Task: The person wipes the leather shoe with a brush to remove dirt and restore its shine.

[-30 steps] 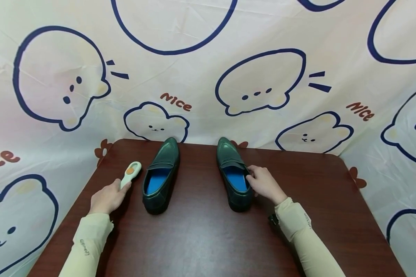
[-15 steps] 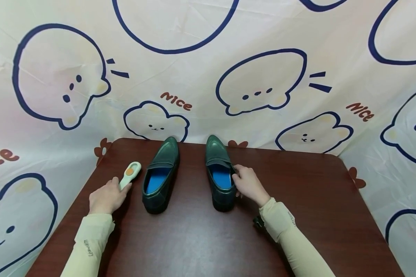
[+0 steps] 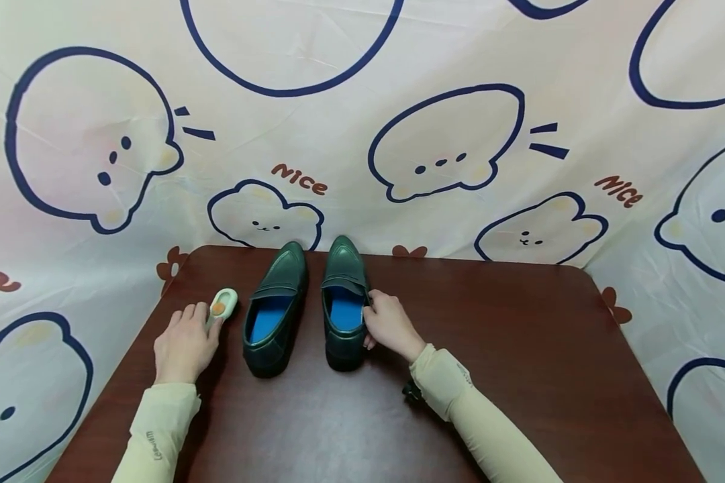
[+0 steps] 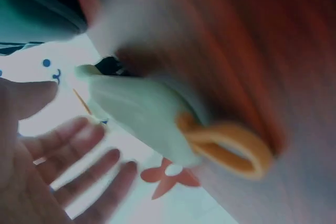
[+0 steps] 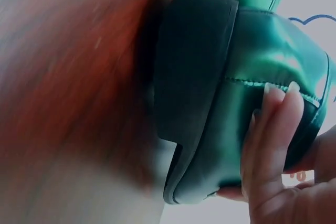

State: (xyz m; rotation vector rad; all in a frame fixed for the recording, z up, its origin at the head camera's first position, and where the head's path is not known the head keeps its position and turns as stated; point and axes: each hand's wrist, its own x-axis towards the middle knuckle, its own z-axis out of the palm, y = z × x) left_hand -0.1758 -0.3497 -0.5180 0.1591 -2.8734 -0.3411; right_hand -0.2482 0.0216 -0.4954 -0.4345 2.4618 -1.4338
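Note:
Two dark green loafers with blue insoles stand side by side, toes toward the backdrop: the left loafer [image 3: 285, 270] and the right loafer [image 3: 343, 260]. My right hand [image 3: 393, 325] holds the right loafer by the side of its opening. In the right wrist view its fingers [image 5: 273, 135] lie on the outer leather; the thumb is mostly hidden. My left hand [image 3: 184, 345] is over a pale green tool [image 3: 225, 302] with an orange button, left of the shoes. The left wrist view shows spread fingers [image 4: 86, 179] apart from the tool, which has an orange loop [image 4: 231, 148].
Everything stands on a dark reddish-brown table [image 3: 519, 322] with rounded far corners. A white cloth backdrop [image 3: 338, 147] with cartoon outlines hangs close behind and along the sides. Both toes reach near the table's far edge.
My right hand has slid the right loafer leftward, close to the left loafer. My left hand has let go of the pale green tool, its fingers now reaching farther forward over it.

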